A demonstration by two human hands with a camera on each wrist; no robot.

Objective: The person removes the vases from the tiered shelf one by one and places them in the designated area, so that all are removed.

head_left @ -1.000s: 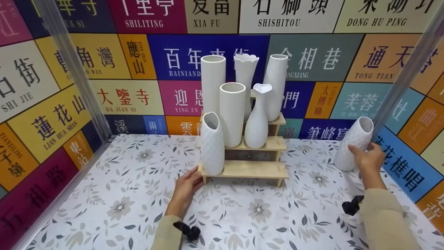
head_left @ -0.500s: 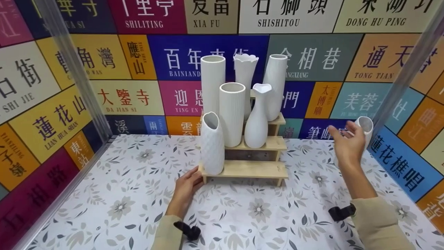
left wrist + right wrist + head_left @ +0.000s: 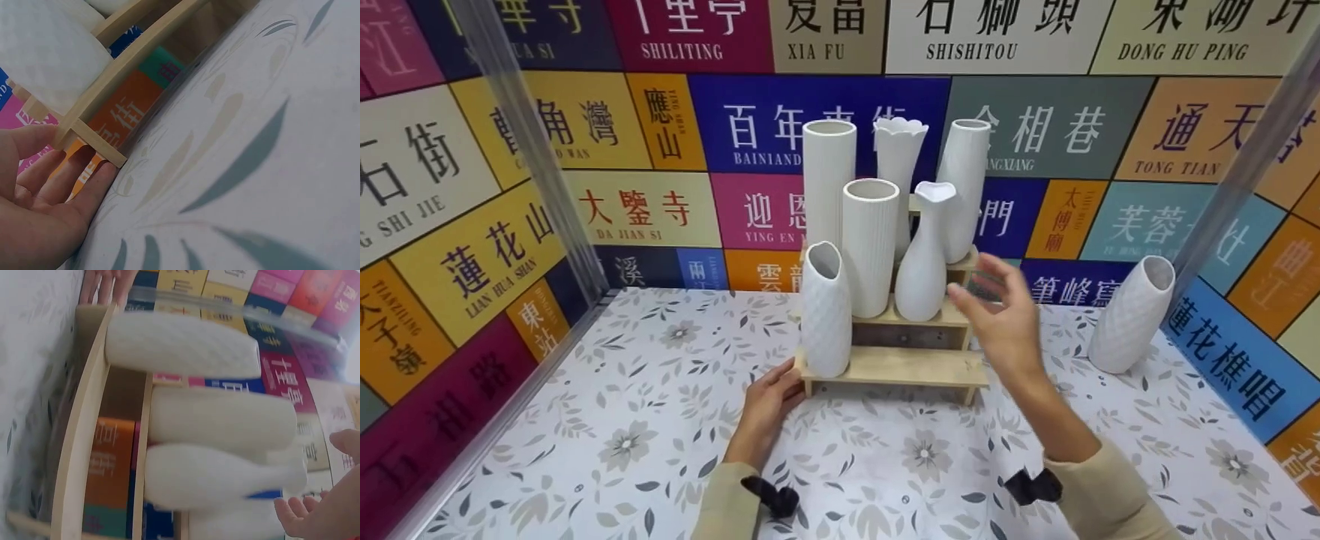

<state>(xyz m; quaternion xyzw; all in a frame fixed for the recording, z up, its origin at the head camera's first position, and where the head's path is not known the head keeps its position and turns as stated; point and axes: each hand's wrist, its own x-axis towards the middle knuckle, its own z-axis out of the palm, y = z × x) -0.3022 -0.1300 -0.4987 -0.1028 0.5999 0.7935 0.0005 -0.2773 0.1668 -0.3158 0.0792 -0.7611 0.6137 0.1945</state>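
My left hand (image 3: pixel 769 401) touches the left front corner of a tiered wooden stand (image 3: pixel 915 366), its fingertips against the shelf end and leg in the left wrist view. A white slant-mouthed, textured vase (image 3: pixel 825 319) stands at the left of the lowest step. On the middle step are a ribbed cylinder vase (image 3: pixel 871 251) and a slim-necked bottle vase (image 3: pixel 921 281). My right hand (image 3: pixel 1005 322), slightly blurred and holding nothing, is just right of the bottle vase, fingers spread. A second textured, slant-mouthed vase (image 3: pixel 1129 319) stands on the table at the right.
The top step bears a tall cylinder vase (image 3: pixel 829 172), a scallop-rimmed vase (image 3: pixel 898 154) and a tapered vase (image 3: pixel 964 187). A floral cloth (image 3: pixel 660 435) covers the table. Panels with large lettering (image 3: pixel 817 112) rise behind, and clear posts (image 3: pixel 555 180) stand at the corners.
My right hand has let go of the textured vase at the right and moved left to beside the bottle vase. The left hand stays at the stand's corner.
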